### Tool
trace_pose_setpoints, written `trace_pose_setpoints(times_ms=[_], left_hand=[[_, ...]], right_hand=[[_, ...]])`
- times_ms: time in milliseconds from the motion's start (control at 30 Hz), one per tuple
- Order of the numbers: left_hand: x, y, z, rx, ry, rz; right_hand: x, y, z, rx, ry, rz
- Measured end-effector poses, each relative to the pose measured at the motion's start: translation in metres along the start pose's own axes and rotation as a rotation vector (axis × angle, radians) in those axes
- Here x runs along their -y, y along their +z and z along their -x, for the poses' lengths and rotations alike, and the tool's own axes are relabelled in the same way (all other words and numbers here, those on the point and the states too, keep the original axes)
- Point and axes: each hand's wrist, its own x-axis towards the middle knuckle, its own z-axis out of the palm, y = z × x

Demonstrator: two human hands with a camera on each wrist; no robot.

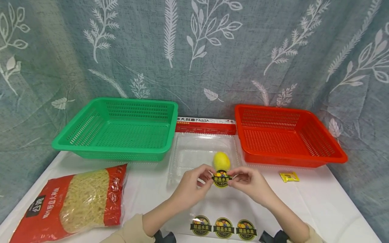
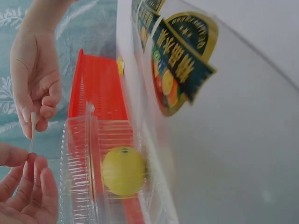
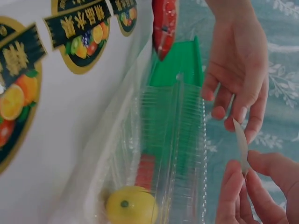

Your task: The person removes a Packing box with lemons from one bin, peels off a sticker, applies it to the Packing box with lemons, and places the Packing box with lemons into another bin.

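A round black sticker (image 1: 221,179) with gold edging, a fruit picture and Chinese lettering is stretched between both hands. My left hand (image 1: 194,185) pinches its left end between thumb and fingertips, and my right hand (image 1: 247,184) pinches the right end the same way. Both wrist views show the sticker edge-on as a thin pale strip. Just behind it a yellow lemon (image 1: 221,160) sits in a clear plastic box (image 1: 194,152). Below the hands lies a backing sheet (image 1: 222,206) with three more stickers (image 1: 223,227) along its near edge.
A green basket (image 1: 113,154) stands at back left, a red basket (image 1: 288,159) at back right. Between them is a red pasta box (image 1: 206,126). A large bag of pasta (image 1: 82,199) lies at left, and a small yellow packet (image 1: 289,177) at right on the white table (image 1: 328,202).
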Motion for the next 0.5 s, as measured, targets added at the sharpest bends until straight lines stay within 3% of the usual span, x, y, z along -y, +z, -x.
trace_pose_setpoints(times_ms=[500], left_hand=[[0.003, -0.011, -0.021, -0.096, 0.041, -0.096]], right_hand=[[0.009, 0.001, -0.033, -0.088, -0.060, 0.141]])
